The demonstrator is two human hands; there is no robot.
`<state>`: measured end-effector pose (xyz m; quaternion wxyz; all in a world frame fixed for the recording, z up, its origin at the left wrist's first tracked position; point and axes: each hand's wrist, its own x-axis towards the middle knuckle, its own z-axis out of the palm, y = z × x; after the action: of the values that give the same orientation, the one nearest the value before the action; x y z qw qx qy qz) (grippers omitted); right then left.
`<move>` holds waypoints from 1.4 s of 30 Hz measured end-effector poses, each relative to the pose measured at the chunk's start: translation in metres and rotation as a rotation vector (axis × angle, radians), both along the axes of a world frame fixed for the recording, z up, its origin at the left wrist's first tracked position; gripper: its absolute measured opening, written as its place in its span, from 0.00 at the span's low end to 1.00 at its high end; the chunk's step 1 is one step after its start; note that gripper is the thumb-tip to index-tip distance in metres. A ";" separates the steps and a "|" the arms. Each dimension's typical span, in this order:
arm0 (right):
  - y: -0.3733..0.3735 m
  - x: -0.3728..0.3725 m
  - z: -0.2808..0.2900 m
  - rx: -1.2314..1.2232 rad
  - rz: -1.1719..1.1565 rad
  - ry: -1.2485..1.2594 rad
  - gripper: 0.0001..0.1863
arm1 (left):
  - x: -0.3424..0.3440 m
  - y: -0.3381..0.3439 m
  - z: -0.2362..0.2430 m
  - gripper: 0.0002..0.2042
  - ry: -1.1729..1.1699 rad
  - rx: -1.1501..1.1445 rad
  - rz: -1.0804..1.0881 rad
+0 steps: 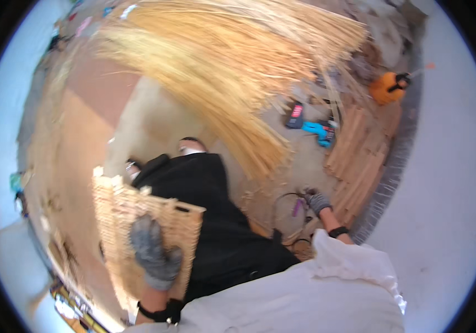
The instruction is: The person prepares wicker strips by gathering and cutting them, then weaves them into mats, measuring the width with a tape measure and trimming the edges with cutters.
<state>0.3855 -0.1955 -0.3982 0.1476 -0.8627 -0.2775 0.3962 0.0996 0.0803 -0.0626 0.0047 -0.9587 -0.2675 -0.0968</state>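
A woven panel of pale bamboo or cane strips (116, 222) lies tilted over my lap at the left, with loose strip ends along its far edge. My left hand (154, 250), in a grey glove, rests on the panel with its fingers stretched out flat and the thumb apart. Out to the right, my right hand (318, 202), also gloved in grey, reaches down to the floor. Its fingers are curled at a small dark thing that I cannot make out. Close by are a thin dark cord loop (276, 211) and a small purple object (297, 207).
A large heap of long, thin pale strips (221, 61) spreads across the floor ahead. Right of it lie a blue cordless drill (320, 132) with a dark battery pack, reddish-brown wooden slats (354, 150) and an orange container (387, 89). A white wall (443, 166) rises at the right.
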 end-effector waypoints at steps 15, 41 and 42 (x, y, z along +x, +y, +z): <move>0.208 -0.098 0.324 0.835 0.333 0.034 0.25 | 0.020 0.025 0.022 0.36 -0.118 -0.148 0.066; 0.222 -0.097 0.281 0.626 0.625 -0.260 0.13 | 0.007 0.031 -0.042 0.27 -0.280 -0.282 0.155; 0.218 -0.099 0.289 0.566 0.820 -0.523 0.17 | 0.006 0.028 -0.044 0.27 -0.300 -0.298 0.115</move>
<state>0.2863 0.0222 -0.1093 0.1336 -0.6803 -0.7131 0.1041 0.1051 0.1087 -0.1067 -0.1712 -0.9069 -0.3306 -0.1973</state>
